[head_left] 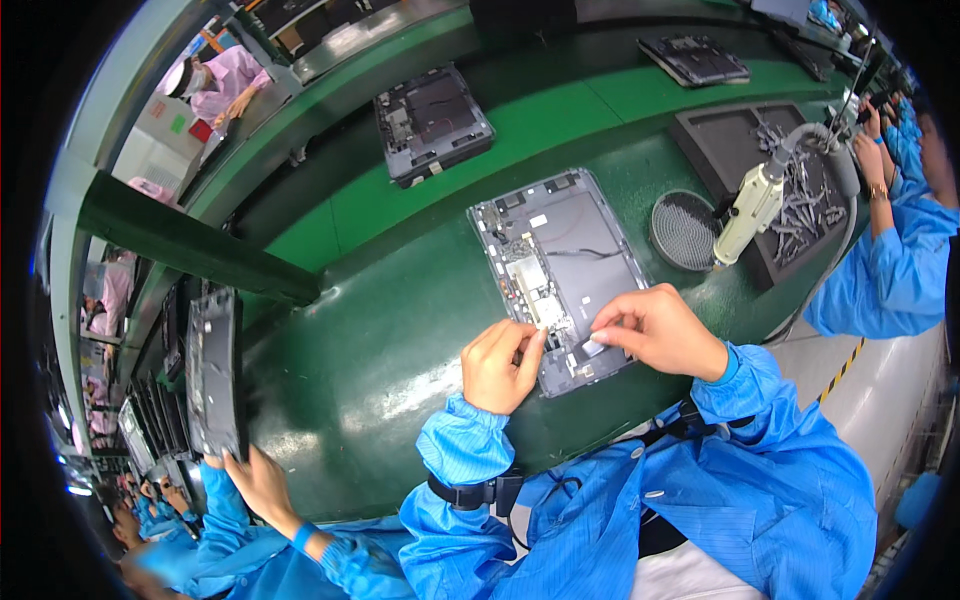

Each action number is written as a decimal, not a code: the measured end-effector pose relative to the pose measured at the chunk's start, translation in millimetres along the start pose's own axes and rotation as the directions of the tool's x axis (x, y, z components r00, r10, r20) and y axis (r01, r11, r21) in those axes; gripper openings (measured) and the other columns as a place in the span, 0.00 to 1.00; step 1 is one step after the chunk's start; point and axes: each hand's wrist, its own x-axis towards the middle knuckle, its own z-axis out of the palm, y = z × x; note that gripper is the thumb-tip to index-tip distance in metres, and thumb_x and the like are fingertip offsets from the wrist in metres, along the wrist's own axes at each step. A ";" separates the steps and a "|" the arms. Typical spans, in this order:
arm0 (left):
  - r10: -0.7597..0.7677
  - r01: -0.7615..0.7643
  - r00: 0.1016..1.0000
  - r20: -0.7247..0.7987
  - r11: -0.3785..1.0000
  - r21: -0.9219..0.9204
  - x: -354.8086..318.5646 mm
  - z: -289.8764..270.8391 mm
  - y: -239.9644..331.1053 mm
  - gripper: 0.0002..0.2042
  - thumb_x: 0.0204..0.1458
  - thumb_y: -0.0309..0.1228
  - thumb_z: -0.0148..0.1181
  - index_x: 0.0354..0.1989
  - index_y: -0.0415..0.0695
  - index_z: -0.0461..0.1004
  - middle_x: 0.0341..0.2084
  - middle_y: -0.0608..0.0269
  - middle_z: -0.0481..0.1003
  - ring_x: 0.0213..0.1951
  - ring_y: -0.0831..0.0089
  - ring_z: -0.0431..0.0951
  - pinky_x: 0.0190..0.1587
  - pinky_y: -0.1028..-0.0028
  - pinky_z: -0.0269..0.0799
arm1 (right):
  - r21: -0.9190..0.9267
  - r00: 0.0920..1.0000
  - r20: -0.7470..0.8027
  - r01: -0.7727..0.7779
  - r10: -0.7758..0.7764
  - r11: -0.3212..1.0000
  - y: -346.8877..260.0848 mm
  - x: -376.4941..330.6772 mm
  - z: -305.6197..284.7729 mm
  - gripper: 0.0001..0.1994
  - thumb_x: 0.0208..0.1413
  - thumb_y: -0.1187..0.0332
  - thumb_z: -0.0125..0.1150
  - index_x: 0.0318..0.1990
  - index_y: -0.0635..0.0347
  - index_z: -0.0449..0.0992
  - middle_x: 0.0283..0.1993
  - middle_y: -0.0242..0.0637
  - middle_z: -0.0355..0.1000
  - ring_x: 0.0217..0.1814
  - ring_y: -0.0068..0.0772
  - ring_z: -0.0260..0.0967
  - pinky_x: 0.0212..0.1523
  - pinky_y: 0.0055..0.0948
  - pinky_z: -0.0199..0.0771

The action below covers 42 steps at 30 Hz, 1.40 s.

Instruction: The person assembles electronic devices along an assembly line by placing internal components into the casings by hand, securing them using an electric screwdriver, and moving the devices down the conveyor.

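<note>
An open device housing (590, 275) lies on the green bench in front of me, dark grey and flat like a laptop or tablet base. Along its left side runs a circuit board (535, 285), and a short black cable (585, 252) crosses its middle. My left hand (497, 365) is at the near left edge, thumb and forefinger pinched over the board's near end; what they grip, if anything, is hidden. Over the near right part, my right hand (660, 328) pinches a small whitish piece (592, 348) between thumb and fingers.
Right of the housing stand a round mesh-like dish (685, 230), a cream cylindrical tool (750, 215) on a ribbed hose, and a dark tray (715, 135) of grey strips. Another housing (432, 120) sits on the green line behind. At left, a co-worker's hand (262, 485) holds an upright housing (213, 375).
</note>
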 end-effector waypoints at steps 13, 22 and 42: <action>-0.011 0.007 0.996 0.088 0.999 0.039 3.5 -0.3 -0.2 0.04 0.43 0.21 0.62 0.22 0.38 0.73 0.14 0.61 0.68 0.15 0.72 0.67 0.18 0.74 0.61 | -0.058 0.975 0.102 0.203 -0.197 0.977 33.7 -8.5 17.9 0.05 0.45 0.74 0.60 0.31 0.62 0.76 0.30 0.40 0.74 0.33 0.43 0.72 0.35 0.35 0.71; 0.094 -0.085 0.983 0.159 0.994 -0.062 4.6 1.6 6.1 0.03 0.39 0.20 0.63 0.24 0.38 0.76 0.17 0.61 0.70 0.17 0.71 0.69 0.20 0.75 0.64 | -0.248 0.947 0.054 0.319 -0.315 0.915 42.8 -13.4 24.0 0.05 0.46 0.71 0.61 0.32 0.56 0.77 0.34 0.32 0.68 0.30 0.38 0.70 0.30 0.35 0.70; 0.376 -0.533 0.789 0.486 0.812 0.237 2.4 33.3 37.2 0.13 0.31 0.29 0.70 0.28 0.42 0.76 0.22 0.64 0.69 0.23 0.68 0.71 0.22 0.72 0.68 | 0.547 0.845 -0.522 0.223 0.120 0.807 75.2 1.6 -90.5 0.16 0.46 0.68 0.66 0.41 0.64 0.70 0.30 0.33 0.71 0.22 0.17 0.67 0.19 0.18 0.66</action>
